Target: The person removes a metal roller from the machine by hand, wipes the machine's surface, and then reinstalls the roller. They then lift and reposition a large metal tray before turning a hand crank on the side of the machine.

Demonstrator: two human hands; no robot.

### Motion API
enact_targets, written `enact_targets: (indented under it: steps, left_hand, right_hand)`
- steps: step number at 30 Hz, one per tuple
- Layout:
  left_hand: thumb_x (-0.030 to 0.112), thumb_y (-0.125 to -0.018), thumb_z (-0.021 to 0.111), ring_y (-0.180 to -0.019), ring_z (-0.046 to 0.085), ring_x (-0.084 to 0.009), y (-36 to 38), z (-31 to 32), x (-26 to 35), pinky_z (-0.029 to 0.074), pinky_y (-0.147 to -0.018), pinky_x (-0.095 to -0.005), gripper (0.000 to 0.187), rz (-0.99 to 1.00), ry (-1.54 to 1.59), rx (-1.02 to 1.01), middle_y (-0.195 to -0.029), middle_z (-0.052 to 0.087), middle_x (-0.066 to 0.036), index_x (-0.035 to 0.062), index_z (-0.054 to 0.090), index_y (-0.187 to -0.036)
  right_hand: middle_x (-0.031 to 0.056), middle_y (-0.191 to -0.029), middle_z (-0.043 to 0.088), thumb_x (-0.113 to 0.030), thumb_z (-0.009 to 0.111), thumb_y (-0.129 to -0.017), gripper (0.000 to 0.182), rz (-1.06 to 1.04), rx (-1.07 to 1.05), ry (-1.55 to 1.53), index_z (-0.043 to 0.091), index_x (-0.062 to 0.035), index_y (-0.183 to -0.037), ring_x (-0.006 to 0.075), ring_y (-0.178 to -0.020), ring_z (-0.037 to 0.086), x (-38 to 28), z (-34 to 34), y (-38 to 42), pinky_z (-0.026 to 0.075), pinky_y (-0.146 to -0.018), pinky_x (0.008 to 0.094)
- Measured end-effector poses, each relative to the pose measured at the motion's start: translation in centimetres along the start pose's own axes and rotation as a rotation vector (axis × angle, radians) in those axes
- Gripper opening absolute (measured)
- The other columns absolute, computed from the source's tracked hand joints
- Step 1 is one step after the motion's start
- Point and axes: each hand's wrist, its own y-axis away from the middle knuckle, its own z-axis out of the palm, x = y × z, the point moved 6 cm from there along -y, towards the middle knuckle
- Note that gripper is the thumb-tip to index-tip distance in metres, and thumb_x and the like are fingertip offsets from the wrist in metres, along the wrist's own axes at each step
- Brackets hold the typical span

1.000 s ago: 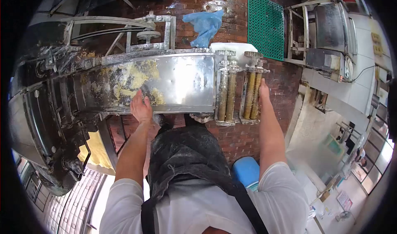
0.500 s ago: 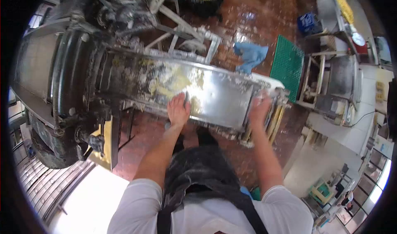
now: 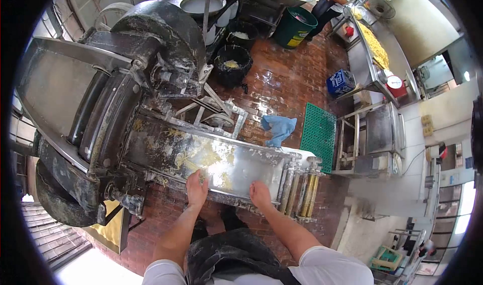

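Observation:
A long metal bed [image 3: 246, 161] runs from the big roller machine [image 3: 108, 119] on the left toward a set of rollers at its right end. Pale yellow dough residue [image 3: 188, 159] is smeared over its left and middle parts. At the bed's near edge, beside the residue, is my left hand [image 3: 196, 189], its fingers drawn together around something small that I cannot make out. My right hand [image 3: 260, 193] is curled closed over the near edge, on the cleaner, shinier part; nothing shows in it.
Ridged and brass-coloured rollers [image 3: 307, 194] stand at the bed's right end. Beyond it are a blue cloth [image 3: 279, 129], a green mat [image 3: 319, 134] and black buckets [image 3: 233, 63] on the wet brick floor. Another person [image 3: 337, 1] stands at the back near a table with yellow noodles [image 3: 372, 46].
My view has tilted up, showing more of the room. My right hand has moved left from the rollers to the bed's near edge. My left hand has gone from lying flatter to fingers drawn together.

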Motion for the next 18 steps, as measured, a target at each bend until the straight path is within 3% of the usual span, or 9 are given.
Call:
enact_targets:
  steps: [3,5,8,12,18]
  left_hand:
    - [0.030,-0.096,0.062,-0.144,0.035,-0.0425,2.0,-1.4,0.1,0.024,-0.121,-0.0555,0.067,0.069,-0.213,0.082,-0.153,0.040,-0.026,0.0008,0.039,-0.151]
    - [0.034,-0.098,0.059,-0.150,0.025,-0.0422,3.2,-0.2,-1.1,0.019,-0.121,-0.0610,0.065,0.132,-0.517,-0.016,-0.158,0.033,-0.023,0.0025,0.039,-0.151]
    - [0.038,-0.099,0.057,-0.153,0.016,-0.0419,3.5,-0.2,-1.3,0.014,-0.121,-0.0650,0.066,0.148,-0.503,-0.059,-0.162,0.028,-0.021,0.0037,0.039,-0.152]
    - [0.038,-0.098,0.058,-0.153,0.015,-0.0425,3.2,0.4,-1.5,0.013,-0.121,-0.0652,0.067,0.097,-0.494,-0.063,-0.162,0.026,-0.021,0.0043,0.038,-0.153]
    - [0.047,-0.099,0.055,-0.154,0.008,-0.0447,2.8,0.3,-1.1,0.009,-0.121,-0.0650,0.071,0.000,-0.492,-0.148,-0.165,0.019,-0.022,0.0081,0.036,-0.155]
  right_hand:
    - [0.0199,-0.092,0.063,-0.017,0.062,-0.094,0.016,-0.092,0.074,0.044,0.060,-0.0026,-0.099,0.0407,-0.091,0.061,-1.6,-0.6,0.3,0.048,-0.081,0.0507]
    - [0.0198,-0.096,0.062,-0.016,0.063,-0.092,0.018,-0.109,0.066,0.077,0.059,-0.0022,-0.103,0.0402,-0.094,0.060,-1.4,-0.3,0.2,0.049,-0.083,0.0491]
    - [0.0207,-0.098,0.061,-0.017,0.063,-0.092,0.021,-0.091,0.074,0.083,0.059,-0.0014,-0.105,0.0401,-0.095,0.059,-1.1,0.0,0.1,0.049,-0.084,0.0487]
    - [0.0213,-0.099,0.061,-0.017,0.060,-0.093,0.020,-0.053,0.045,0.063,0.060,-0.0014,-0.105,0.0411,-0.098,0.059,-1.1,0.1,0.3,0.048,-0.087,0.0491]
    - [0.0221,-0.099,0.059,-0.011,0.062,-0.086,0.024,-0.046,0.004,0.090,0.058,-0.0005,-0.108,0.0419,-0.097,0.058,-1.1,0.2,0.2,0.048,-0.088,0.0493]
